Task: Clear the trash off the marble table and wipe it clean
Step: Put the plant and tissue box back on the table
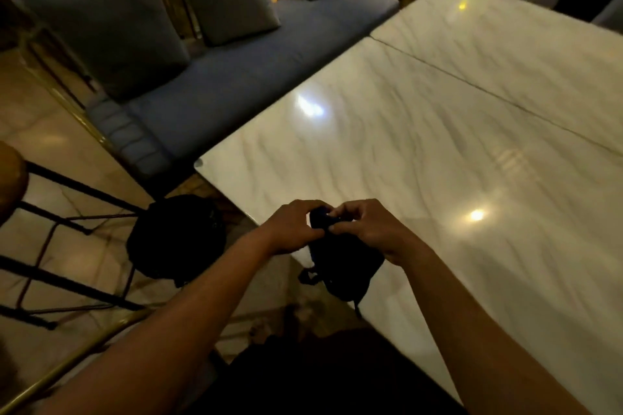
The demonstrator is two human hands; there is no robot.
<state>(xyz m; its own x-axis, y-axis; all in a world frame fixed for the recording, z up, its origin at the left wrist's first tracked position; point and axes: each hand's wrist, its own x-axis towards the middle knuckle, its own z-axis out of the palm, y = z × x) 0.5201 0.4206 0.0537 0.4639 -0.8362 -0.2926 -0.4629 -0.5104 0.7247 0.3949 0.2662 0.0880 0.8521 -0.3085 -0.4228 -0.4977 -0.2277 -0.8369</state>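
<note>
While the dark cloth (pixel 337 266) hangs bunched between my hands at the near corner of the marble table (pixel 438 131), I read this as the fold-or-gather step before wiping. My left hand (pixel 293 229) curls around the cloth's upper end from the left; my right hand (pixel 367 229) pinches the same end from the right, fingertips (pixel 332 228) meeting close over the wad. The rest of the cloth droops below my hands, over the table's edge, a strap or loose tail dangling lower; too dark to tell which. Table surface in view: glossy, veined, lamp glare in spots, a seam running across to a second slab (pixel 505 30). No trash visible on the part I can see, so clearing looks done, by my judgement. Off the table's left corner, a black bag (pixel 175 239) on the floor, likely the trash bag. Beyond: blue bench (pixel 236 77) with grey cushions (pixel 101 23), a stool frame (pixel 50 229) at left. Next move calls for flattening the cloth into a pad, setting it on the slab, and keeping the dangling tail from dragging.
</note>
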